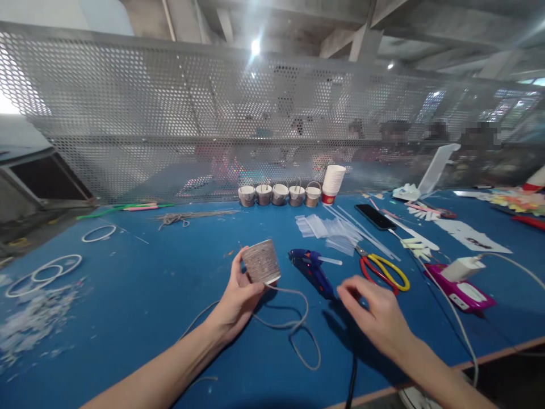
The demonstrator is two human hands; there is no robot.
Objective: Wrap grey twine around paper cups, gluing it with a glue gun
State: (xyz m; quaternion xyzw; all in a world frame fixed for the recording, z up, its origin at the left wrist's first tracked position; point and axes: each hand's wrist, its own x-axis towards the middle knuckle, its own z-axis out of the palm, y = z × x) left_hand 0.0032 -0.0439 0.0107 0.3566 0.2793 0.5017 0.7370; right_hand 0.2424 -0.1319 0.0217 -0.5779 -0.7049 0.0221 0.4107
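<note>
My left hand point(240, 298) is wrapped round a paper cup point(261, 261) wound with grey-brown cord, tilted on its side above the table. A loose tail of grey cord point(304, 324) runs from the cup's white rim and loops on the blue table. My right hand point(372, 312) hovers to the right, thumb and fingertips brought together in a pinch, with nothing visible in them. Just left of its fingertips lies a blue glue gun point(313, 270) with a clear glue stick in its back. Red-and-yellow-handled scissors point(383, 272) lie beyond my right hand.
Several cord-wrapped little buckets point(280, 195) stand at the back beside a stack of paper cups point(333, 184). Clear glue sticks point(327, 227), a phone point(374, 216) and a magenta power strip point(462, 289) lie right. White rings point(46, 274) and scraps lie left. A perforated metal screen point(170, 113) borders the table.
</note>
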